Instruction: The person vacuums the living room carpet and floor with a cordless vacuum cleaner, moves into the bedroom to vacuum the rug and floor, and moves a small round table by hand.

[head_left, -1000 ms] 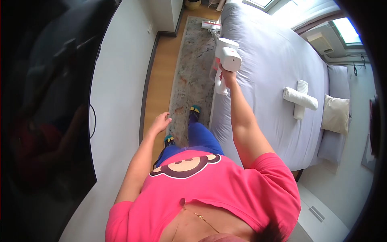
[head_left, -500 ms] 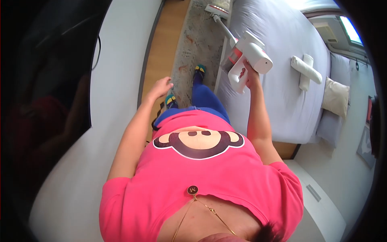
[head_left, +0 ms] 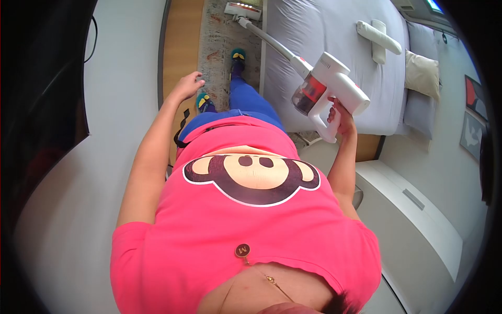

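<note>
My right hand (head_left: 341, 116) is wrapped around the handle of a white cordless stick vacuum cleaner (head_left: 337, 86). Its clear dust bin (head_left: 307, 96) with a red part faces left, and the long tube (head_left: 272, 43) slants away toward the upper left. At the far end, the floor head (head_left: 243, 10) rests on the patterned rug (head_left: 215, 49) beside the bed, its lights glowing. My left hand (head_left: 189, 85) hangs above the floor near my leg, holding nothing, with its fingers loosely apart.
The bed (head_left: 314, 26) with a pale sheet stands on the right, carrying white bolsters (head_left: 379, 39) and a cream pillow (head_left: 422, 75). White furniture (head_left: 413, 209) is at the lower right. A large dark screen (head_left: 47, 104) and a pale surface (head_left: 123, 52) lie along the left.
The vacuum cleaner's body has come back toward me and out to the right, so more of its tube shows. My view has shifted; my left hand remains free.
</note>
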A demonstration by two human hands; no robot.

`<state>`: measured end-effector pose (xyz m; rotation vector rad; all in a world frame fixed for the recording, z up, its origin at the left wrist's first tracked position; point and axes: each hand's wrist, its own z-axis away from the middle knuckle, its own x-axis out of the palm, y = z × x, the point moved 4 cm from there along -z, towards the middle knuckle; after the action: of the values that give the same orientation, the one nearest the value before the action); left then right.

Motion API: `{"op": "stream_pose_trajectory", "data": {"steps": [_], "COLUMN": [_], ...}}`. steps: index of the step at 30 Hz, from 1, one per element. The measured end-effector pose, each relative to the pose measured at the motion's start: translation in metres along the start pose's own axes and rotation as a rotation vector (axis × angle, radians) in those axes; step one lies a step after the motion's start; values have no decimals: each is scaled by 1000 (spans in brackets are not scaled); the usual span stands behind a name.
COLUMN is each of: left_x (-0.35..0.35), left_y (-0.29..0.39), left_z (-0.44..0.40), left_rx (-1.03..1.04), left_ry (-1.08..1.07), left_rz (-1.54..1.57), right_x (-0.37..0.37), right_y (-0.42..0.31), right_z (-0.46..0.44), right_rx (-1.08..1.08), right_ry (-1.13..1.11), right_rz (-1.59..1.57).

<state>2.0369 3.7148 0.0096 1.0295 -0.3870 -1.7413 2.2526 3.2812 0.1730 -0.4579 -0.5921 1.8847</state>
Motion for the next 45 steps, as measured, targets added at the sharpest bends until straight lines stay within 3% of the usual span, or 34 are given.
{"op": "stream_pose_trajectory", "data": {"steps": [14,19,22,30,35,45], "left_x": [38,46,39,24,36,86], "left_y": [-27,-7,17,49,26,16], "left_z": [-31,-69,-102,-121,-97,49], "left_rx": [-84,-112,4,25,-21,-221], "left_ry": [34,-44,49,80,37,111], "left_rz": [87,149,134,96,100,81], "right_x": [-26,-27,-29,-24,-25,-21], "right_y": [-11,-17,-19,-18,-17,-8], "right_z": [-28,-33,-36,-29,-30,-22], "right_rx": [-24,7,44,22,0,-100], "right_ry": [108,102,66,70,62,-50], "right_rz": [22,-20,-50,-43,-25,21]}}
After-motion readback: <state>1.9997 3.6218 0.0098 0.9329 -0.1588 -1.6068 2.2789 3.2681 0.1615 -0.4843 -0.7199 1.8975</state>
